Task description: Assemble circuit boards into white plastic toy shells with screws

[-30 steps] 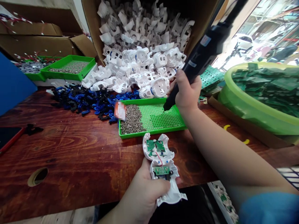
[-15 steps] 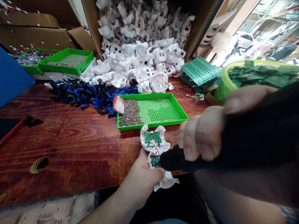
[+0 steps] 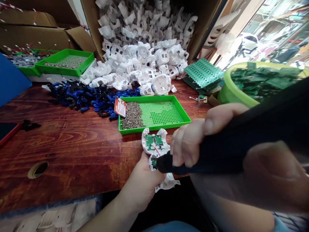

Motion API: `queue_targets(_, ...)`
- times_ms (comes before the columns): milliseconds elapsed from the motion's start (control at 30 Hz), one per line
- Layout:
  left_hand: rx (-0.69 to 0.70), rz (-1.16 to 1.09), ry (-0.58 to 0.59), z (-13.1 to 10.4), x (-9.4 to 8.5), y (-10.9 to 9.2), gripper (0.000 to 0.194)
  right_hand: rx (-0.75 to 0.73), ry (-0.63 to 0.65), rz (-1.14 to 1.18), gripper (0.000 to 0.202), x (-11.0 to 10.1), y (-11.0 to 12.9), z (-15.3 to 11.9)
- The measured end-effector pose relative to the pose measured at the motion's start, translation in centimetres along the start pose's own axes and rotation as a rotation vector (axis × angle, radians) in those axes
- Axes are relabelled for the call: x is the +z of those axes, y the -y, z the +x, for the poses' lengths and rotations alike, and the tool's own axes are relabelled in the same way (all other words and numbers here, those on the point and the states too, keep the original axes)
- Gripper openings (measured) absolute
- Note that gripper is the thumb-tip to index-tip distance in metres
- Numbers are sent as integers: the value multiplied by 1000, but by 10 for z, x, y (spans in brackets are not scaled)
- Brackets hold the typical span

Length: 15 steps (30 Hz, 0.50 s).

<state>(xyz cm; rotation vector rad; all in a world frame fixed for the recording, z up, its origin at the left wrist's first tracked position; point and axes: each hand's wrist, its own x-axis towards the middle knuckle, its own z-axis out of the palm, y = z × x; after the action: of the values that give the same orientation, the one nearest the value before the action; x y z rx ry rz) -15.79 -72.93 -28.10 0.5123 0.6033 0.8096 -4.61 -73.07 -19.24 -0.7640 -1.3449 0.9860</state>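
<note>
My left hand (image 3: 145, 178) is closed around a white plastic housing (image 3: 167, 183) near the table's front edge. A green circuit board (image 3: 154, 141) with a red wire sits in its upper part. My right hand (image 3: 190, 138) grips a black power screwdriver (image 3: 222, 151), its body blurred and stretching to the right edge. The driver's dark nose covers the lower part of the housing, close to my left thumb; its bit and any screw are hidden. Just beyond the housing lies a green perforated tray (image 3: 166, 112) with a heap of small screws (image 3: 132, 116) at its left end.
Piled white housings (image 3: 145, 61) spill from a cardboard box at the back. Blue and black clips (image 3: 84, 96) lie left of the tray. A stack of green panels (image 3: 204, 75) and a yellow-green tub (image 3: 231, 85) of boards stand right. A table hole (image 3: 38, 169) is at left.
My right hand and the screwdriver have moved left, and the driver's nose now covers more of the housing. The whole view has shifted slightly. Both hands keep their hold.
</note>
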Motion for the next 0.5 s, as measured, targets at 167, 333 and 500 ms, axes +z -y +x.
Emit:
queue_targets(167,25,-16,33,0,1,2,71,-93,-47,-29,37,2,-10,-7)
queue_targets(333,27,18,51,-2,0,3,67,-23,-60,16,36,-2,-11,-12)
queue_targets(500,23,98,16,-3,-4,10,69,-82,-110,168,37,-10,-14,-20)
